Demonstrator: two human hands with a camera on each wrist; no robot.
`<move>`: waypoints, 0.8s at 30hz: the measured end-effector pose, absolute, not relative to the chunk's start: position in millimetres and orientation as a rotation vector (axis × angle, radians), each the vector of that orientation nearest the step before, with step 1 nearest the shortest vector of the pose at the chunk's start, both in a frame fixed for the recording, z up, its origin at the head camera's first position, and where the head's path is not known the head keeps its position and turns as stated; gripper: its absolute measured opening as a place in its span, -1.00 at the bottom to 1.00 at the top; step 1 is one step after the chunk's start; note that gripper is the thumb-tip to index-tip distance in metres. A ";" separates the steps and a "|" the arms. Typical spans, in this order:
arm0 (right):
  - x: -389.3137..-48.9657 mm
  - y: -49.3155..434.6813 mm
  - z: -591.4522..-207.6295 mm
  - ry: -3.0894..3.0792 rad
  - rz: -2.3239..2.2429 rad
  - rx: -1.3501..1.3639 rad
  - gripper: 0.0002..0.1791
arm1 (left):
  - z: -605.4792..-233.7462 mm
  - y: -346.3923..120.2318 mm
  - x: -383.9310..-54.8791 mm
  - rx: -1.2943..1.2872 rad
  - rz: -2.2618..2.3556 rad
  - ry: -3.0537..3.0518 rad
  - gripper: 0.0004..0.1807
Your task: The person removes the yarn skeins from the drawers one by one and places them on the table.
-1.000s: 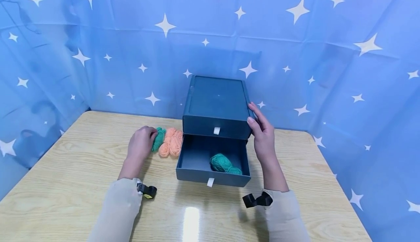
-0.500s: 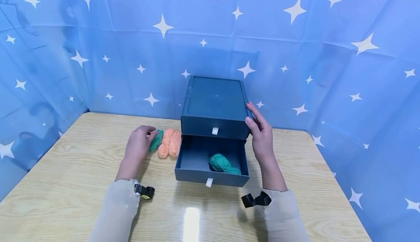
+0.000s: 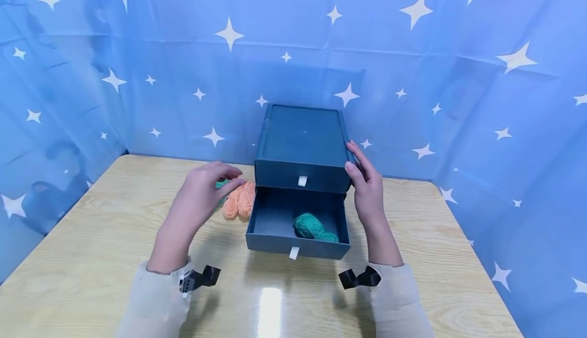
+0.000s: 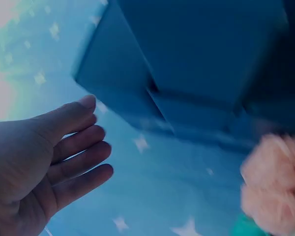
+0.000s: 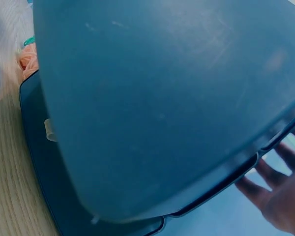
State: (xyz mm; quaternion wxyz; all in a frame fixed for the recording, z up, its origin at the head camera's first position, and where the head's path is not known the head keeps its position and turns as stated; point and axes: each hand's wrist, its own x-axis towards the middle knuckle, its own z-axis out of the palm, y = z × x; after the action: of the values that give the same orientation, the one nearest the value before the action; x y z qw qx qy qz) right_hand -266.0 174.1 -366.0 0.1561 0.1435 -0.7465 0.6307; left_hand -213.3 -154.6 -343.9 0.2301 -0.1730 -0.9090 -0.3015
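Observation:
A dark blue two-drawer box (image 3: 302, 136) stands on the table, its lower drawer (image 3: 275, 221) pulled out. Inside that drawer lies a green yarn skein (image 3: 310, 227). On the table left of the box are peach yarn skeins (image 3: 240, 203) and a green skein (image 3: 221, 184), partly hidden behind my left hand (image 3: 194, 192). That hand hovers over the skeins with nothing in its grasp; the left wrist view shows its fingers extended. My right hand (image 3: 369, 192) rests against the box's right side, fingertips along its edge, as the right wrist view also shows.
White pull tabs hang from the upper drawer (image 3: 327, 179) and the lower one. A blue curtain with white stars (image 3: 293, 37) rises behind the wooden table (image 3: 114, 236). Each wrist carries a small black camera.
My left hand has come up off the green skein on the table, and its fingers have spread and moved right over the skeins. The right hand has stayed on the box.

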 end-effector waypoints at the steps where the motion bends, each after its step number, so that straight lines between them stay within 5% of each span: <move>1: -265.9 174.4 -365.5 -2.133 1.807 0.410 -0.50 | -339.8 -149.1 -208.4 -0.518 -0.832 -2.491 -0.81; 11: -264.0 176.6 -365.5 -2.125 1.808 0.405 -0.51 | -341.3 -91.9 -191.7 -0.912 -0.804 -2.472 -0.79; 24: -265.3 174.7 -368.2 -2.104 1.817 0.445 -0.52 | -344.0 -44.1 -215.3 -1.365 -0.792 -2.693 -0.73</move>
State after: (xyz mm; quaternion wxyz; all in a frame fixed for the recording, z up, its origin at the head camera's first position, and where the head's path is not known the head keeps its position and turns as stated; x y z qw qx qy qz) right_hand -265.3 174.7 -368.2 0.1623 0.1560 -0.7374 0.6368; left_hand -215.3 -44.1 -344.0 0.0100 -0.4373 -0.8628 -0.2536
